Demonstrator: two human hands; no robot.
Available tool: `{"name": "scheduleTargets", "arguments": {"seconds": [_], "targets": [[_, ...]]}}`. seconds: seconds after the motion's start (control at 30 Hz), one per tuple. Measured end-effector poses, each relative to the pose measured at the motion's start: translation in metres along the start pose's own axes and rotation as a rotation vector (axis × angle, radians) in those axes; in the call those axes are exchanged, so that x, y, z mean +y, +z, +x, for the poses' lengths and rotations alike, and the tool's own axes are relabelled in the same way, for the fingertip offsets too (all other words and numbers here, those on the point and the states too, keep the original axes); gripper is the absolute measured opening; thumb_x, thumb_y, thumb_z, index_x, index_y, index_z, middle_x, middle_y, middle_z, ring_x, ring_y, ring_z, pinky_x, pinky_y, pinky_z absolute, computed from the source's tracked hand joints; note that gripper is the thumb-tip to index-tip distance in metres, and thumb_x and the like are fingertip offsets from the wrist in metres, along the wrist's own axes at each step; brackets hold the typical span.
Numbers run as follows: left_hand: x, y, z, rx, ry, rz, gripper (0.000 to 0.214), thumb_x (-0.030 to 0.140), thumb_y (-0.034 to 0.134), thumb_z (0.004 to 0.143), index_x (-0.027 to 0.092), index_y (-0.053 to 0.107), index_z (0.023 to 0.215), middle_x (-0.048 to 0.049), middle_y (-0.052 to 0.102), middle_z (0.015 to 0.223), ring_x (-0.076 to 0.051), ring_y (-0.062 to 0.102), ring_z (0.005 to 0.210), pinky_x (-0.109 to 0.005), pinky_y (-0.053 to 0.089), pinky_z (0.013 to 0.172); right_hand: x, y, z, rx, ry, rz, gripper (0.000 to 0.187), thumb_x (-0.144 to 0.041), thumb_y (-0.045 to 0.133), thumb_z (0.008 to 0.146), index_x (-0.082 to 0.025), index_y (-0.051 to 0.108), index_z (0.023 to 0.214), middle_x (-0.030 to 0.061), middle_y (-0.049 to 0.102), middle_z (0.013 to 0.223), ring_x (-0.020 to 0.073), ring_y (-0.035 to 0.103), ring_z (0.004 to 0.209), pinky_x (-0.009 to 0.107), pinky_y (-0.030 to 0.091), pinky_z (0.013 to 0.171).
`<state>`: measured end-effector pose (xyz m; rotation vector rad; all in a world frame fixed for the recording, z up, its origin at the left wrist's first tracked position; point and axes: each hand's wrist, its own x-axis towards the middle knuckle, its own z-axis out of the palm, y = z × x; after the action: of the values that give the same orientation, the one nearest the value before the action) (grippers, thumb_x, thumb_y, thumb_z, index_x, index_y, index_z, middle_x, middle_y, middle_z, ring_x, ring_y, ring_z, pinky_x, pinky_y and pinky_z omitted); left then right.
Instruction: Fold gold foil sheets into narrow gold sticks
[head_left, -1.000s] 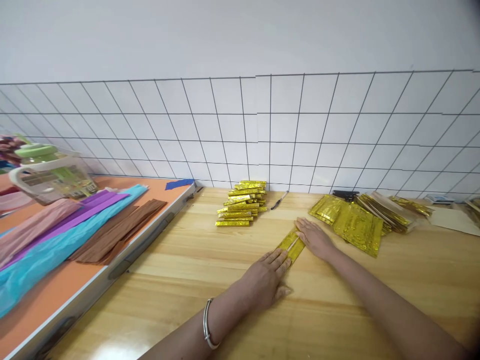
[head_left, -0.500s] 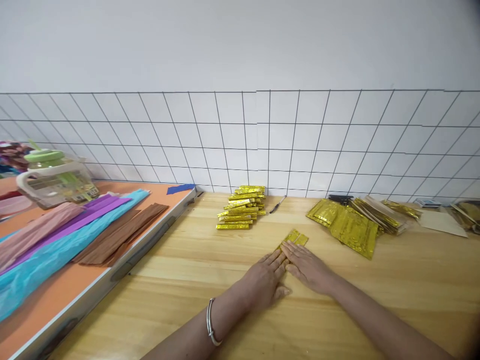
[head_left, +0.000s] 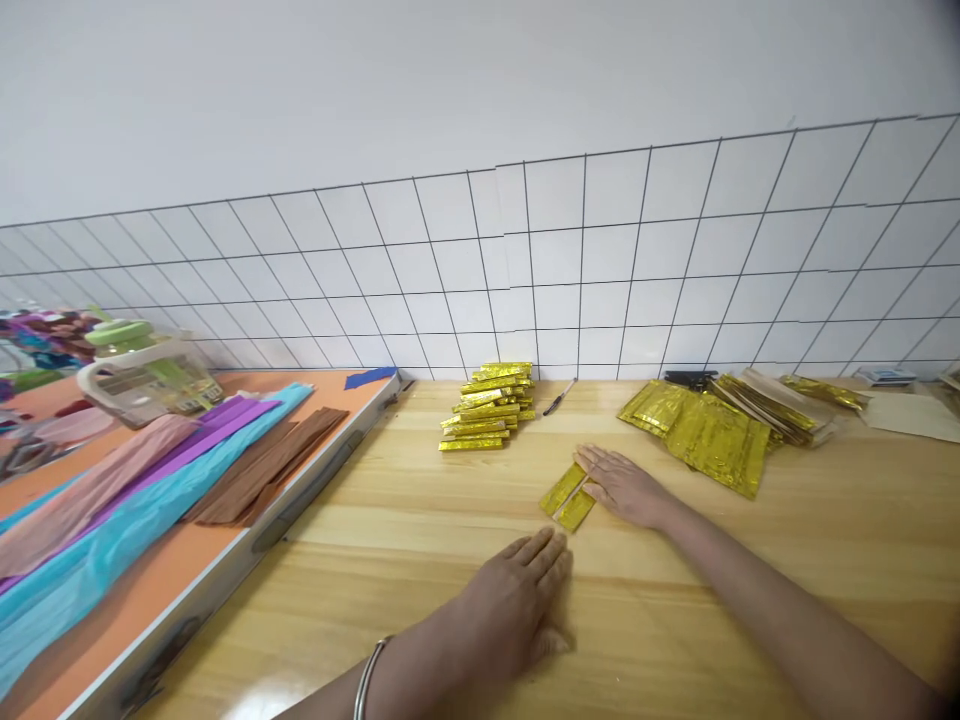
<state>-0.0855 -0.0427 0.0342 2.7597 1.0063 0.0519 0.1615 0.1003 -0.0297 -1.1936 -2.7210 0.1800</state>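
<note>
A folded piece of shiny gold foil (head_left: 564, 493) lies on the wooden table, with a pale seam running down its middle. My right hand (head_left: 621, 487) rests flat over its far right end, fingers stretched out. Nearer to me, my left hand (head_left: 517, 590) is apart from the foil, palm down with fingers extended and nothing held. Behind the foil, narrow folded gold strips (head_left: 487, 408) are stacked in a pile. To the right lie flat gold foil sheets (head_left: 716, 440), fanned out.
A pen (head_left: 559, 397) lies by the tiled wall. On the left, an orange raised board (head_left: 225, 545) carries brown, blue, purple and pink crepe strips (head_left: 255, 470) and a clear jug with a green lid (head_left: 154, 372). A pale card (head_left: 911, 415) lies far right.
My left hand has drawn off the foil, back toward me. My right hand remains on it at the far end, and more of the foil now shows. The camera view has tilted.
</note>
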Motion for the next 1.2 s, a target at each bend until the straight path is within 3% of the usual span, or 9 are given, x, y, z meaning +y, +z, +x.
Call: {"name": "scheduleTargets", "arguments": {"seconds": [0.1,0.2,0.3,0.5,0.63,0.77,0.87,0.93,1.2], "targets": [[0.004,-0.006,0.01,0.065,-0.028,0.008,0.051,0.044,0.033,0.09,0.019,0.034,0.134,-0.0072,0.036,0.14,-0.019,0.029,0.131,-0.033,0.022,0.109,0.001,0.001,-0.001,0.02,-0.004,-0.004,0.058,-0.051,0.02,0.091,-0.023,0.02,0.142,0.0031,0.019,0.148,0.0196,0.017,0.135,0.04,0.017,0.11],[0.0,0.002,0.034,0.157,-0.11,0.071,0.061,0.051,0.029,0.089,0.015,0.026,0.138,-0.0102,0.024,0.145,-0.024,0.016,0.136,-0.038,0.016,0.11,0.001,0.0,0.0,0.029,-0.009,-0.013,0.058,-0.051,0.021,0.091,-0.023,0.021,0.142,0.0033,0.019,0.148,0.0198,0.018,0.134,0.04,0.018,0.109],[-0.008,0.019,0.053,0.158,-0.109,0.092,0.069,0.058,0.025,0.087,0.012,0.022,0.14,-0.0121,0.021,0.146,-0.026,0.012,0.136,-0.041,0.013,0.11,0.0,0.003,0.0,0.028,-0.015,-0.018,0.058,-0.051,0.02,0.091,-0.022,0.02,0.142,0.0033,0.019,0.148,0.0195,0.018,0.134,0.039,0.018,0.109],[-0.018,0.034,0.051,0.184,-0.063,0.021,0.072,0.06,0.028,0.086,0.013,0.022,0.139,-0.0119,0.02,0.147,-0.026,0.012,0.136,-0.041,0.016,0.11,0.015,0.004,0.002,0.041,0.01,-0.009,0.057,-0.052,0.021,0.09,-0.025,0.023,0.141,0.0012,0.023,0.147,0.018,0.02,0.134,0.036,0.018,0.11],[-0.015,0.031,0.049,0.2,-0.057,0.001,0.07,0.059,0.028,0.086,0.012,0.025,0.138,-0.0131,0.024,0.145,-0.027,0.015,0.135,-0.042,0.017,0.11,0.027,-0.008,0.002,0.111,0.115,-0.018,0.06,-0.05,0.018,0.091,-0.018,0.02,0.142,0.0082,0.023,0.147,0.0232,0.019,0.134,0.044,0.019,0.108],[-0.013,0.031,0.05,0.203,-0.059,-0.001,0.071,0.06,0.03,0.086,0.012,0.025,0.138,-0.014,0.024,0.145,-0.027,0.014,0.136,-0.043,0.017,0.11,-0.005,-0.008,-0.002,0.174,0.127,-0.014,0.062,-0.048,0.017,0.092,-0.013,0.013,0.143,0.0113,0.013,0.149,0.0242,0.009,0.136,0.045,0.013,0.109],[-0.013,0.033,0.05,0.22,-0.057,-0.005,0.072,0.06,0.031,0.086,0.011,0.023,0.139,-0.0149,0.024,0.144,-0.028,0.013,0.136,-0.045,0.017,0.11,-0.036,0.003,-0.006,0.114,-0.016,0.023,0.059,-0.051,0.025,0.09,-0.024,0.019,0.142,0.002,0.022,0.147,0.0173,0.018,0.134,0.033,0.018,0.11],[-0.014,0.033,0.05,0.226,-0.06,-0.012,0.073,0.06,0.031,0.085,0.011,0.023,0.139,-0.0152,0.025,0.144,-0.028,0.012,0.136,-0.045,0.017,0.11,-0.039,0.005,-0.008,0.045,-0.118,0.103,0.057,-0.049,0.024,0.092,-0.023,0.018,0.142,0.0034,0.022,0.147,0.0178,0.02,0.134,0.035,0.02,0.109],[-0.017,0.026,0.048,0.182,-0.052,-0.038,0.071,0.059,0.031,0.085,0.014,0.024,0.139,-0.0128,0.022,0.146,-0.026,0.015,0.135,-0.043,0.019,0.11,0.023,-0.01,0.006,-0.03,-0.063,0.085,0.055,-0.048,0.021,0.092,-0.025,0.021,0.141,0.0044,0.02,0.148,0.0217,0.018,0.134,0.043,0.017,0.108]]}}
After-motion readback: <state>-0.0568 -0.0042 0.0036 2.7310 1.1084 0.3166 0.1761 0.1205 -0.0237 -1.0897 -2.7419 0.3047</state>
